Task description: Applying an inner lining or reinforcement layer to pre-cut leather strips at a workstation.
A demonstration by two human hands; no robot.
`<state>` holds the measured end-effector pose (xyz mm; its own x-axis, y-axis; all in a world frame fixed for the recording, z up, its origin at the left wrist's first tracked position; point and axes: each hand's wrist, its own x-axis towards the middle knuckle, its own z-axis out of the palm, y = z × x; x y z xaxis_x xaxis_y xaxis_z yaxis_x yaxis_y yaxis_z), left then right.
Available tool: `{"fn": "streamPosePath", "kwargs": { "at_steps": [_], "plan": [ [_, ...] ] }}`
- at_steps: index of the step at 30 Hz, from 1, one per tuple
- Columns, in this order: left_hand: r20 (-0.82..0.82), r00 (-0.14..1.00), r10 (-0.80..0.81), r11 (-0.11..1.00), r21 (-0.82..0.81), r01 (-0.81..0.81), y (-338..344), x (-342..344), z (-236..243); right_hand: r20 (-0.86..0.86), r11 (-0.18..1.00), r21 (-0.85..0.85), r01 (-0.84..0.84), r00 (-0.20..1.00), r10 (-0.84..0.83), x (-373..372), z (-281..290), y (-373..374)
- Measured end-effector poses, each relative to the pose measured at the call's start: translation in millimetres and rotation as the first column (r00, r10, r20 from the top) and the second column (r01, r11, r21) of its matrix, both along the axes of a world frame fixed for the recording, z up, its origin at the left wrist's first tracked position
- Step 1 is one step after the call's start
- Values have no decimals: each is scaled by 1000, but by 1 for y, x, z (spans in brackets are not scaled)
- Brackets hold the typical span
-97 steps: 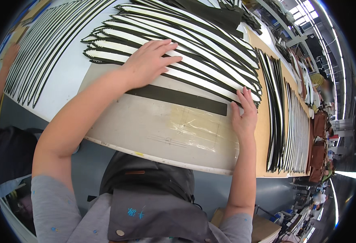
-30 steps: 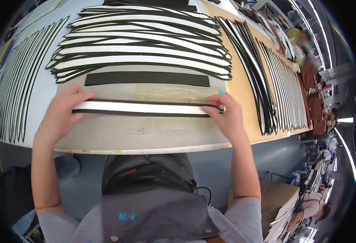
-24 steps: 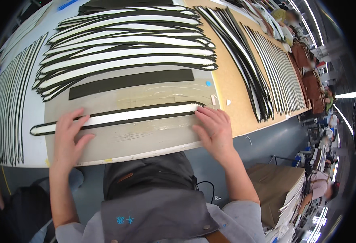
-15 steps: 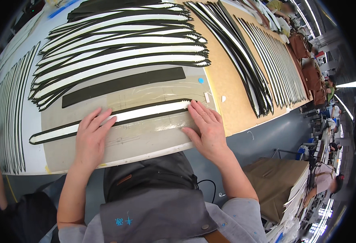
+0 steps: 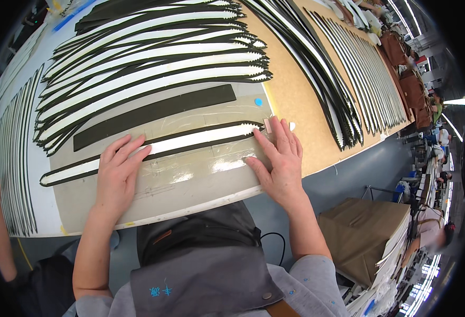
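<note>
A long white strip with black edges [image 5: 190,139] lies slantwise across the grey mat in front of me. Its left end is rounded, and the right end is notched. My left hand [image 5: 120,169] rests over the strip left of its middle, fingers stretched out and partly covering it. At the notched end, my right hand [image 5: 281,158] is spread, with the index fingertip touching or just beside the tip. Beyond the strip lies a plain black strip [image 5: 156,116], which neither hand touches.
A big pile of similar black-edged strips [image 5: 153,68] lies behind. More strips [image 5: 317,79] are bundled on the brown board at right, beside a row of thin strips [image 5: 364,79]. A blue disc [image 5: 258,102] sits near the mat's edge. Another person's arm [image 5: 1,238] shows at far left.
My right hand has shifted slightly right and its fingers have spread, uncovering more of the notched end. The left hand stays on the strip. The view has tilted a little.
</note>
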<state>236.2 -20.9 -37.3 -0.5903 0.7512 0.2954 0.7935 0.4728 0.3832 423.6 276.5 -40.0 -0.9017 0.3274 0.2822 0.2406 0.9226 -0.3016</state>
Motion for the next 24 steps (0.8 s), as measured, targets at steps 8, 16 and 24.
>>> {"fn": "streamPosePath", "kwargs": {
  "at_steps": [8, 16, 24],
  "plan": [
    [-10, 1000, -13, 1000, 2, 13, -2, -1, 3, -42, 999, -51, 9, 999, -11, -3, -4, -1],
    [38, 999, -26, 999, 49, 25, 1, -3, 1, -93, 999, -38, -4, 996, 0, 3, -8, 7],
    [50, 998, -27, 994, 107, 21, -4, -2, -1, -103, 998, -59, -14, 995, 8, 0, -13, 5]
  ]
}}
